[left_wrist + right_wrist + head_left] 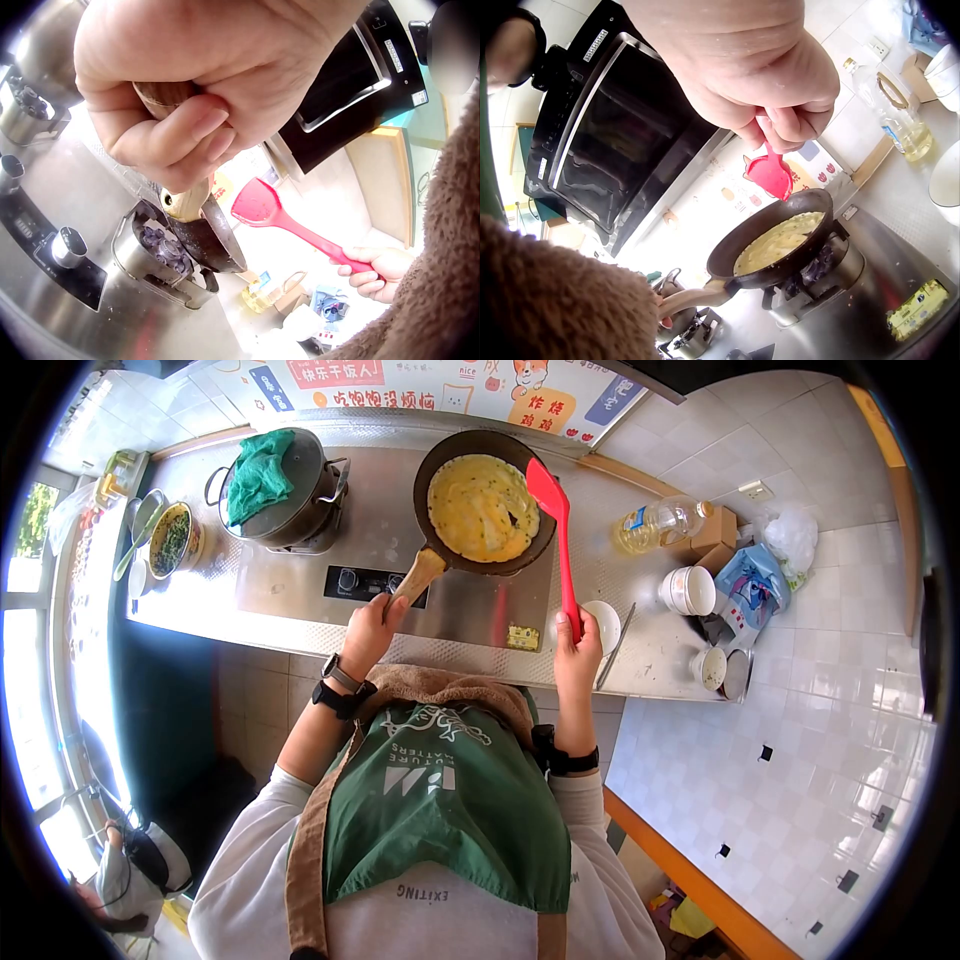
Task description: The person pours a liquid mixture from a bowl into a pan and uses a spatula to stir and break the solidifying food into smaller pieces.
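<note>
My left hand (370,630) grips the wooden handle (420,573) of a dark frying pan (432,464). In the right wrist view the pan is tilted above the gas burner (829,268). A round yellow egg pancake (480,510) with green flecks lies in it, with a small dark gap near its middle. My right hand (577,660) holds a red spatula (562,540) by its handle, blade up. That blade overlaps the pan's right rim in the head view, while the right wrist view has it above the pan.
A lidded pot (300,490) with a green cloth (260,472) stands on the left burner. Farther left is a bowl of chopped greens (172,540). To the right are an oil bottle (650,528), stacked bowls (688,590), a white plate (603,622) and a small yellow packet (522,638).
</note>
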Demonstrator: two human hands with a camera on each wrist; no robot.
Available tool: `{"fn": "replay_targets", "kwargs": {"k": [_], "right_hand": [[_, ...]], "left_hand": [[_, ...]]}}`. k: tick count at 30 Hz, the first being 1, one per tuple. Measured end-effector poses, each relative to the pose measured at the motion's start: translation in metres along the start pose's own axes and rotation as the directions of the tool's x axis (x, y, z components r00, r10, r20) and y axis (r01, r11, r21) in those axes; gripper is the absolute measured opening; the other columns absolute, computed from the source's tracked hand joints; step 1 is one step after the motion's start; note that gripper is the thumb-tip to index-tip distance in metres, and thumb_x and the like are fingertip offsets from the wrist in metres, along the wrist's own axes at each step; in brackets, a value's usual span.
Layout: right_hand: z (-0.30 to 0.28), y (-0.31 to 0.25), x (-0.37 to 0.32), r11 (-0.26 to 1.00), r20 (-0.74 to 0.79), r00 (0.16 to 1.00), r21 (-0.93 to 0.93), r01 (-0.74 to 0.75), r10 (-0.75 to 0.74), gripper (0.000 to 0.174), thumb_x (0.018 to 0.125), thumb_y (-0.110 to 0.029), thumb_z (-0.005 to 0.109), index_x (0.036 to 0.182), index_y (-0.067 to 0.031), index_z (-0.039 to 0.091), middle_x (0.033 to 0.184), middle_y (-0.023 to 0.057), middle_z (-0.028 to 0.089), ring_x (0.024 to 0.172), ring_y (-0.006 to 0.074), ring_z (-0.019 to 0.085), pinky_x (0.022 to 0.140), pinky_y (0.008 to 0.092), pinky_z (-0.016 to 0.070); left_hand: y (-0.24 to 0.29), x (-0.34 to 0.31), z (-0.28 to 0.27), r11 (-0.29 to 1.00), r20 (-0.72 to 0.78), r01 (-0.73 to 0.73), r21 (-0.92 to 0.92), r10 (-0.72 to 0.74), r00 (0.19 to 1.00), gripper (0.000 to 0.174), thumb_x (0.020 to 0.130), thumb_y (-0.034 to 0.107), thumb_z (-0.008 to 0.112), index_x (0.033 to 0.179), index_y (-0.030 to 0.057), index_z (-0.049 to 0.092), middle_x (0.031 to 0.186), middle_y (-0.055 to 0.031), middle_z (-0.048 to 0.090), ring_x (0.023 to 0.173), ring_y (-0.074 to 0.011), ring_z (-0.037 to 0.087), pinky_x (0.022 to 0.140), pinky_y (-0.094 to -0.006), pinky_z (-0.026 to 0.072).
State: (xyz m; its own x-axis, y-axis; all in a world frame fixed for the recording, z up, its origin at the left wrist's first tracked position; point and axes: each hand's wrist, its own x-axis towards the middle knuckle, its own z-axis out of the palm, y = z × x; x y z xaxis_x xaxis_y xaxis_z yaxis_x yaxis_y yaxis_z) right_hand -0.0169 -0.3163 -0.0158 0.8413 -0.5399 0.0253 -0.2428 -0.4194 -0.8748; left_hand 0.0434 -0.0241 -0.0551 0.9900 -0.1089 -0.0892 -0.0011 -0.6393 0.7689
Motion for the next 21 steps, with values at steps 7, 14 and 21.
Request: {"fn": "replay_targets", "kwargs": {"k": [7,14,21], "right_hand": [[0.0002,0.0008,-0.0004,1.0,-0.005,1.0,0.002,-0.001,0.001,0.034,0.092,-0.029,0.063,0.112,-0.0009,0.059,0.093,0.012,0.067,0.083,0.0209,0.064,0.077,0.0315,0.0495],[0.0001,0.0009,-0.0005,1.0,-0.004,1.0,0.001,-0.004,0.004,0.034,0.092,-0.028,0.063,0.112,-0.0007,0.059,0.094,0.012,0.067,0.083,0.0209,0.064,0.077,0.0318,0.0495],[0.0008,0.0019,-0.0004,1.0,-0.009,1.0,0.015,0.012,-0.012,0.033,0.092,-0.028,0.063,0.111,-0.0006,0.059,0.092,0.0116,0.067,0.082,0.0207,0.063,0.076,0.0317,0.0494]], "left_hand": [[0.0015,0.0001,-0.0006,1.0,0.008,0.011,0.004,-0.011,1.0,0.037,0.095,0.035,0.054,0.083,0.0,0.056,0.067,-0.0236,0.058,0.067,-0.0446,0.058,0.055,-0.0479,0.0437],[-0.0003,0.0004,0.0002,1.0,0.011,0.02,0.008,-0.021,1.0,0.036,0.095,0.035,0.054,0.084,0.0,0.056,0.068,-0.0237,0.058,0.068,-0.0447,0.058,0.056,-0.0477,0.0441],[0.0023,0.0001,-0.0014,1.0,0.012,0.025,0.007,-0.025,1.0,0.036,0.094,0.034,0.055,0.084,-0.0001,0.057,0.069,-0.024,0.058,0.068,-0.0448,0.058,0.057,-0.0477,0.0443]]}}
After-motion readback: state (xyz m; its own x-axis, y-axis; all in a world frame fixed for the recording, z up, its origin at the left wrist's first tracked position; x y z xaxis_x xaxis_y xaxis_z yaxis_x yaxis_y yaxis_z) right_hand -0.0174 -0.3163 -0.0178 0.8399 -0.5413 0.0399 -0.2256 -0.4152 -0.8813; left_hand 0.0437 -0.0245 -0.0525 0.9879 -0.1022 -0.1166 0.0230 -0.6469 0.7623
